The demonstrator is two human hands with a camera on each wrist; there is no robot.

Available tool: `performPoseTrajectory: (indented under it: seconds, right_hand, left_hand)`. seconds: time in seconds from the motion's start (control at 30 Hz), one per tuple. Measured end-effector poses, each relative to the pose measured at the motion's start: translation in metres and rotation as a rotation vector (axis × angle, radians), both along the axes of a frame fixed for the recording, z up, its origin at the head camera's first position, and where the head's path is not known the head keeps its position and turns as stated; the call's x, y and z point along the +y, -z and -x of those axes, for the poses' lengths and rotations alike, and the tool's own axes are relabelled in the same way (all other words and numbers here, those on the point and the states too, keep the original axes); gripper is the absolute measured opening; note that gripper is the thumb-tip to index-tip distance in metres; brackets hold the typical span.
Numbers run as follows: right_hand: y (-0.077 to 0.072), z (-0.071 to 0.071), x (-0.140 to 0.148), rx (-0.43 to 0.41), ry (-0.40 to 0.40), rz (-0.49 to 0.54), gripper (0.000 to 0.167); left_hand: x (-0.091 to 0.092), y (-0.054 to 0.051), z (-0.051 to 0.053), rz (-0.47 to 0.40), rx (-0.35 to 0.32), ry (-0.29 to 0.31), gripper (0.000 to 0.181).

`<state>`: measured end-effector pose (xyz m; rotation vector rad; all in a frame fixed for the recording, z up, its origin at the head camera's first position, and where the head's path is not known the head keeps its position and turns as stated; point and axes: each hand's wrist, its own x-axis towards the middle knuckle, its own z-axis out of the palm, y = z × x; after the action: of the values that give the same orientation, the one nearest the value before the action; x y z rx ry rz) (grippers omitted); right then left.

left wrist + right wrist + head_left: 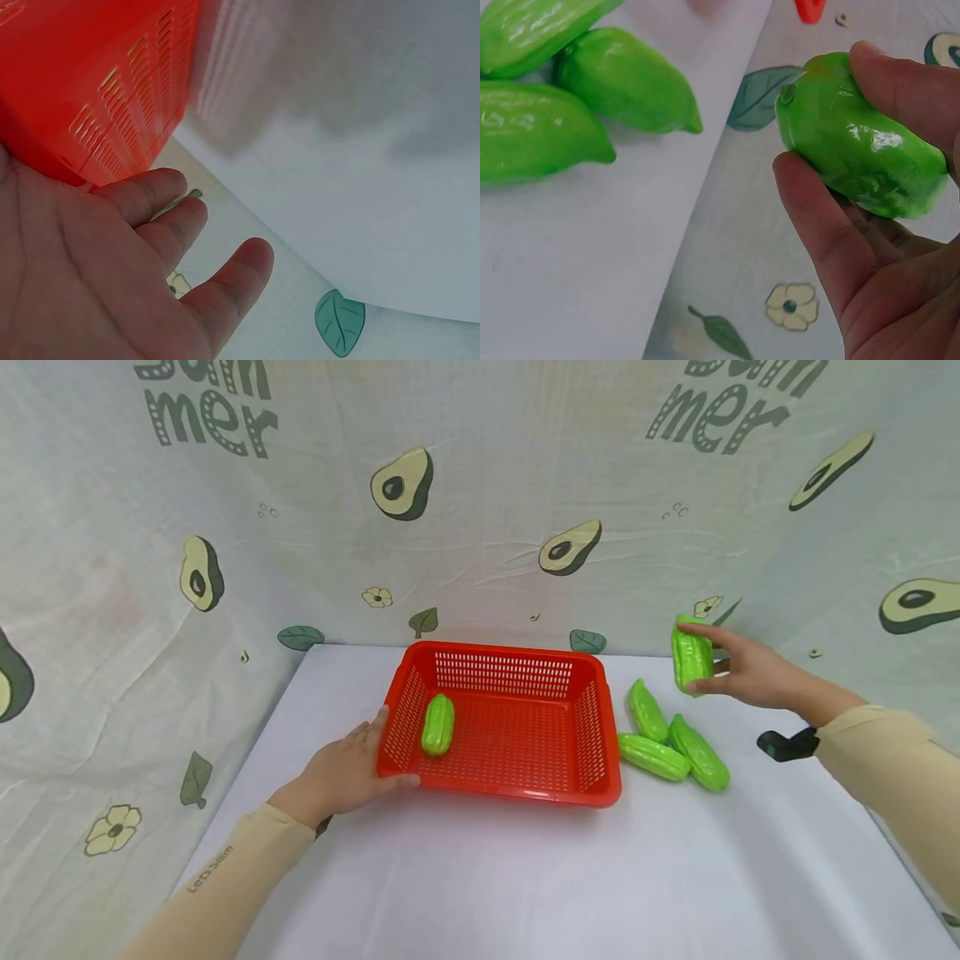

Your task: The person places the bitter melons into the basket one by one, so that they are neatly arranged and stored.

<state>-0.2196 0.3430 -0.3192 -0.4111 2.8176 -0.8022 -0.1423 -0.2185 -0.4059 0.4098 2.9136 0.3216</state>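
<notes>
"How would you manage that green gourd (692, 658) in the air?"

"Gently, I'd say. The glossy skin looks slippery, so I'd hold it firmly without squeezing, and high enough to clear the three loose gourds (652, 756) on the tabletop (510, 877) and the rim of the red basket (510, 792)."

"And the grip?"

"The right hand (753, 670) pinches it between thumb and fingers, parted just the gourd's width, up near those three."

"The left hand (348, 777)?"

"Spread, thumb along the near rim, fingers by the left wall: useful for steadying. A lone gourd (438, 725) lies inside, near that wall."
</notes>
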Motion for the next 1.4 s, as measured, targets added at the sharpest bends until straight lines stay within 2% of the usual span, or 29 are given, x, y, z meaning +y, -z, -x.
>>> performPoseTrajectory:
  seconds: [0.2,0.4,0.8,0.97,1.2,1.4]
  right_hand:
    - [-0.011,0.003,-0.042,0.004,-0.069,0.016,0.094]
    - [-0.014,0.009,-0.085,-0.048,-0.153,0.081,0.092]
    - [-0.004,0.031,-0.180,-0.134,-0.332,0.162,0.092]
    - [0.005,0.038,-0.212,-0.163,-0.360,0.160,0.090]
    - [0.028,0.046,-0.241,-0.190,-0.378,0.075,0.085]
    - [0.046,0.047,-0.262,-0.230,-0.375,0.046,0.082]
  left_hand:
    - [0.000,0.001,-0.002,-0.006,-0.006,-0.001,0.130]
    - [-0.001,0.002,-0.003,0.004,-0.002,0.002,0.130]
    - [-0.002,0.000,-0.003,-0.002,0.000,-0.003,0.129]
    - [0.000,-0.001,0.000,0.008,-0.005,0.000,0.129]
    - [0.001,-0.003,0.001,0.006,-0.007,0.002,0.129]
    - [0.001,-0.001,0.001,0.010,-0.003,0.000,0.129]
